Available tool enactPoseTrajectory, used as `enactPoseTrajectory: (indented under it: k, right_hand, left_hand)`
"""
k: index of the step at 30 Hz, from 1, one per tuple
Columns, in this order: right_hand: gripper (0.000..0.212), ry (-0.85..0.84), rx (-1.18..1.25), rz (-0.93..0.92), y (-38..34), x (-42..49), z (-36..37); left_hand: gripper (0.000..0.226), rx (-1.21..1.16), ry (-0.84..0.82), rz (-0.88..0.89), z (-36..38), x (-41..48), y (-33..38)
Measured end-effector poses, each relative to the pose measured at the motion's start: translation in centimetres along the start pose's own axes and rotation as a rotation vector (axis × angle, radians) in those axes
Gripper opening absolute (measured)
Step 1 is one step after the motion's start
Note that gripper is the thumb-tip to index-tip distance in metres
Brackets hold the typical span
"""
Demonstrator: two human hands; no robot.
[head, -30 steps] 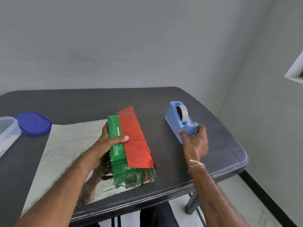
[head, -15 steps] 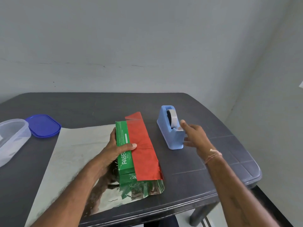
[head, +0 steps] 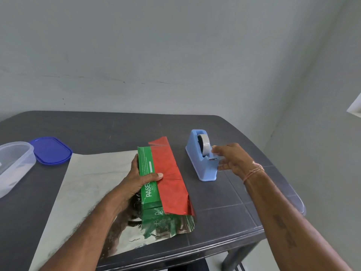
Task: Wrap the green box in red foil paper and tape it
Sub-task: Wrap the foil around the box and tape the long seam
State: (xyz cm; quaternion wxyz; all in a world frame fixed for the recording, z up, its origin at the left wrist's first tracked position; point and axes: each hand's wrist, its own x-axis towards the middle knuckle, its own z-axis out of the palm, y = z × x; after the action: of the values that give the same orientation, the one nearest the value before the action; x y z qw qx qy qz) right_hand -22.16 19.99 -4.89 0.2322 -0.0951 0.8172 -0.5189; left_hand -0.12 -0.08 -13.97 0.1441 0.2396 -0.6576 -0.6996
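Note:
The green box (head: pixel 147 169) lies on the silver back of the foil sheet (head: pixel 88 192) near the table's front edge. A flap of red foil (head: pixel 172 182) is folded over the box's right side and top. My left hand (head: pixel 136 180) grips the box from the left, its thumb pressing on top at the edge of the red flap. My right hand (head: pixel 232 159) is at the blue tape dispenser (head: pixel 203 169), its blurred fingers stretched toward the tape roll (head: pixel 204 143) and the cutter; I see no tape strip pulled out.
The dark table (head: pixel 117 130) ends just right of the dispenser and close to me. A clear plastic container (head: pixel 13 165) and its blue lid (head: pixel 51 150) sit at the far left. A grey wall stands behind the table.
My right hand has left the dispenser's near end, where it gripped a second ago, and moved up to the roll and cutter. The left hand and box have stayed put.

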Motion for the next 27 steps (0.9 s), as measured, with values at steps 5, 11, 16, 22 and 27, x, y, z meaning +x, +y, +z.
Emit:
enactPoseTrajectory:
  k: [5,11,16,22,27]
  right_hand:
    - [0.027,0.052,0.031,-0.036,0.0,-0.3,0.7]
    - [0.025,0.037,0.027,-0.014,0.1,-1.6,1.1]
    - [0.039,0.008,0.150,0.063,0.6,-2.1,1.5]
    - [0.038,0.012,0.223,0.079,1.0,-2.1,1.7]
    - [0.038,0.005,0.291,0.069,1.0,-2.1,1.7]
  left_hand:
    - [0.129,-0.014,0.010,0.006,0.2,-0.1,0.0]
    - [0.131,-0.039,0.014,0.008,0.4,-0.2,0.0]
    - [0.126,-0.049,0.016,0.012,0.4,-0.3,0.0]
    - [0.132,-0.045,0.016,0.009,0.3,-0.2,0.0]
    - [0.137,-0.023,0.014,0.003,0.2,-0.1,-0.1]
